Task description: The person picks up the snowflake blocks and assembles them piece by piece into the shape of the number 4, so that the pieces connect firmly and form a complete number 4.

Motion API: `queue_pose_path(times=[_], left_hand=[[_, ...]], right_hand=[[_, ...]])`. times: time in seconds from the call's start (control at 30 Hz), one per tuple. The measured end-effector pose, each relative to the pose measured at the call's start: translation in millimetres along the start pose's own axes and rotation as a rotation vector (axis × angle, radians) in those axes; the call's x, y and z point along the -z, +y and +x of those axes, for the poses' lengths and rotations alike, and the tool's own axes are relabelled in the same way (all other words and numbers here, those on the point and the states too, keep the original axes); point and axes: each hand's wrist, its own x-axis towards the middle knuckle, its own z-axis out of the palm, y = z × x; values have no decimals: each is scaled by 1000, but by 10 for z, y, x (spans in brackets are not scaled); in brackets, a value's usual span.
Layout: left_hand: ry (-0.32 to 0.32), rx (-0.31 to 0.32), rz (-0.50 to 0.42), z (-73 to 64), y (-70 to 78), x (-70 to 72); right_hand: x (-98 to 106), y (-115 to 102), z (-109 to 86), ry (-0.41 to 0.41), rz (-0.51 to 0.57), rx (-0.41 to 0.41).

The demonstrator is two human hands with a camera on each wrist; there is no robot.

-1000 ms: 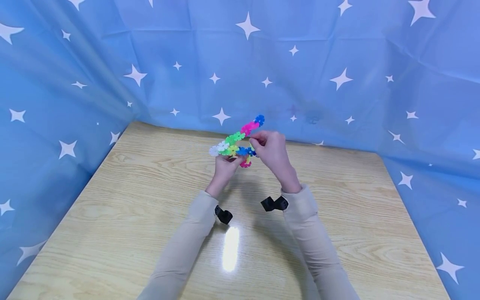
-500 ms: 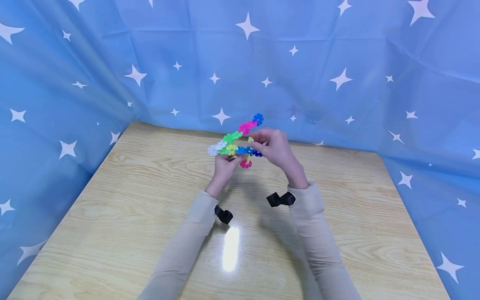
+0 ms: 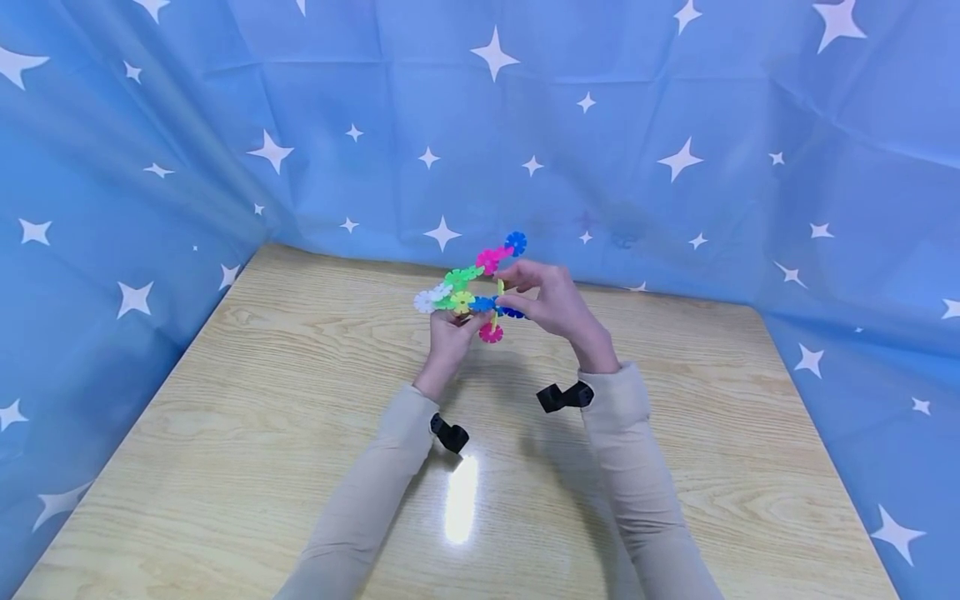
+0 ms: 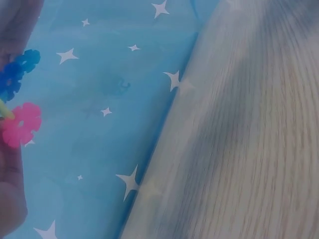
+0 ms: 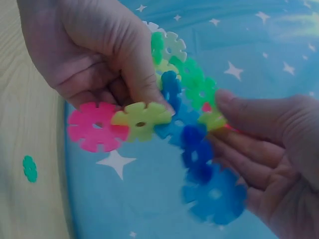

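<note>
A branching chain of plastic snowflake discs is held up over the table's far part, between both hands. White, green, yellow, blue and pink pieces interlock in it, with a blue disc at its upper tip. From below, my left hand pinches the chain near its blue section; in the right wrist view its thumb lies by a yellow disc joined to a pink disc. My right hand pinches another yellow disc beside the blue pieces. A large blue disc hangs at the near end.
The wooden table lies beneath the hands. A blue curtain with white stars rises behind it and along the sides. One loose green disc appears over the wood in the right wrist view.
My right hand has shifted slightly right, bringing more of the dark blue and yellow discs into sight. The chain has tilted a little; my left hand stays nearly in place.
</note>
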Motion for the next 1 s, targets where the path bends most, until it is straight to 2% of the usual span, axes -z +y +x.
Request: queue_pose_path(times=[0.07,0.13,0.3,0.43,0.57,0.63,0.77,0.87,1.0], left_hand=[[7,-21,-17,-3,16,-3],[14,-36,-28,-27,97,-9],[6,-19,-33,-77,284,8],[-7,-13,-35,-55,305,53],[12,-3,-31,-37,310,98],[22,-11,-29,-33,297,121],[24,-35,-25,-36,293,147],[17,-49,-28,-40,307,152],[20,-52,-39,-41,325,152]], right_hand=[[-18,24,-6,16,25,11],[-32,41,-12,32,54,15],[-62,61,-15,55,99,9],[-55,41,-26,78,146,-12],[-42,33,-47,156,248,-58],[-76,101,-47,201,295,-80],[-259,495,-35,244,342,-202],[-415,766,-16,225,330,-314],[-619,926,27,172,280,-392]])
